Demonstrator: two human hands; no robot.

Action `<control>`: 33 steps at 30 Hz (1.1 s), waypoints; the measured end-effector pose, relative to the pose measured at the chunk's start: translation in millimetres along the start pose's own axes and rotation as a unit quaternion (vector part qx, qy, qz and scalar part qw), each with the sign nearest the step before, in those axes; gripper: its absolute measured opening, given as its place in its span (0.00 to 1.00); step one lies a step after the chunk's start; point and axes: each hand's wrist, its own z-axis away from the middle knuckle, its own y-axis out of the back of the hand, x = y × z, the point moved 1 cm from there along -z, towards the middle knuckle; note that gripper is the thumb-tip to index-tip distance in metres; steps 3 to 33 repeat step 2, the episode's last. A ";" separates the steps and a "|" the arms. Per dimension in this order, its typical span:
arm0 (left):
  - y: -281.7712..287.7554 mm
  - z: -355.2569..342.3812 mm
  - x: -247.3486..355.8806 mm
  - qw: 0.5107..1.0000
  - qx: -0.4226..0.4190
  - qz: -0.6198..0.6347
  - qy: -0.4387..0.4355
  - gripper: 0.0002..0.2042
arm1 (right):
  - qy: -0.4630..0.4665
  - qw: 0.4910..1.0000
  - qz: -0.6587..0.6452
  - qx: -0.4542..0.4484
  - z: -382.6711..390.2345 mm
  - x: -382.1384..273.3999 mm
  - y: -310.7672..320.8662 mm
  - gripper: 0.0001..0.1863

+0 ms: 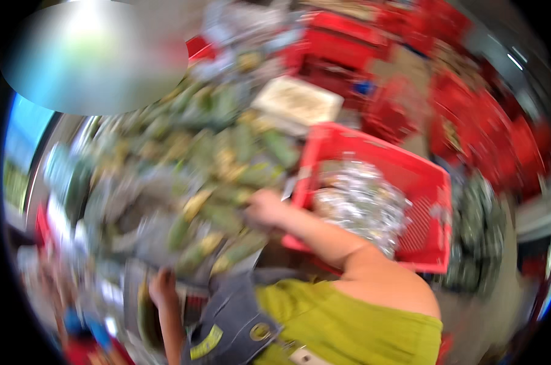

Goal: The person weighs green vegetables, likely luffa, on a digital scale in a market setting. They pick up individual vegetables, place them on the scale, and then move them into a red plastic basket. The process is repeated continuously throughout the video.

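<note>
a: where are the two hands right now?

b: the right hand is stretched out over the heap of green and yellow wrapped bundles on the worktop, right at the near edge of the pile and just beside the red crate. the left hand sits lower, at the front edge of the worktop, close to the body.

a: are the fingers closed on anything?

b: the picture is smeared by motion, so i cannot tell for either hand. the right hand's fingers look curled down onto a bundle, touching it, but whether they grip it is unclear. the left hand seems to rest against something dark and flat at the edge, too blurred to name.

a: why is the crate so close?

b: my guess is reach: it stands touching the pile's right side, under the right forearm, so bundles can go across in one short sweep. it already holds a mound of shiny, silvery packets.

a: and around that?

b: more red crates stand well behind and to the right, and a pale flat tray lies at the far end of the heap. a grey apron hangs over a yellow-green top.
</note>
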 end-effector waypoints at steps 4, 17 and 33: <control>31.1 75.0 -27.5 0.997 0.064 -0.035 0.031 0.09 | 0.029 0.990 -0.084 -0.114 4.3 -42.3 -34.6 0.13; 31.1 75.0 -27.5 0.997 0.064 -0.035 0.031 0.09 | 0.029 0.990 -0.084 -0.114 4.3 -42.3 -34.6 0.13; 31.1 75.0 -27.5 0.997 0.064 -0.035 0.031 0.09 | 0.029 0.990 -0.084 -0.114 4.3 -42.3 -34.6 0.13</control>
